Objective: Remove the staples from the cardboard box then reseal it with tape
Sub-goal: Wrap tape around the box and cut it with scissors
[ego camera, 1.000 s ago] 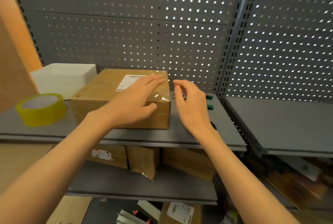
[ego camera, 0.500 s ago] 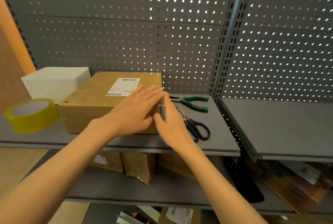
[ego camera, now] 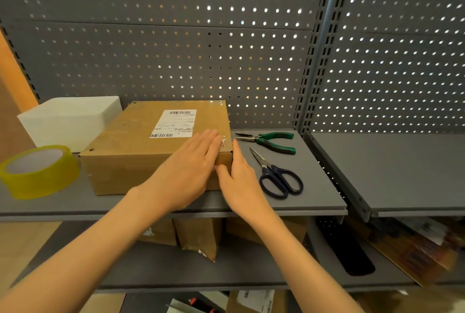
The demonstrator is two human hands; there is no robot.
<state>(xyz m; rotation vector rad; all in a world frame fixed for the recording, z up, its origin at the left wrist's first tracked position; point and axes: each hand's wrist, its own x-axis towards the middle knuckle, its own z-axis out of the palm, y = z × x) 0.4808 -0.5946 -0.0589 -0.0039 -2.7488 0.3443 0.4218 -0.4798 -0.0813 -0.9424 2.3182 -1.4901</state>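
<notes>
The brown cardboard box (ego camera: 156,146) with its white barcode label sits on the grey metal shelf (ego camera: 314,202). The left hand (ego camera: 186,174) lies flat, fingers straight, on its corner at 3 o'clock; the right hand (ego camera: 241,181) presses flat against that side, likely smoothing clear tape down. Green-handled pliers (ego camera: 271,141) and blue-handled scissors (ego camera: 276,176) lie at 3 o'clock, near but clear; the yellowish tape roll (ego camera: 37,171) sits at 9, a white box (ego camera: 70,121) at 10.

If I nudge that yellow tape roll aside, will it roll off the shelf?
Probably not. The tape roll lies flat on its side on the shelf, so it should slide rather than roll. It looks thick and full, so likely fairly heavy. It sits near the front edge, so push it inward.
</notes>
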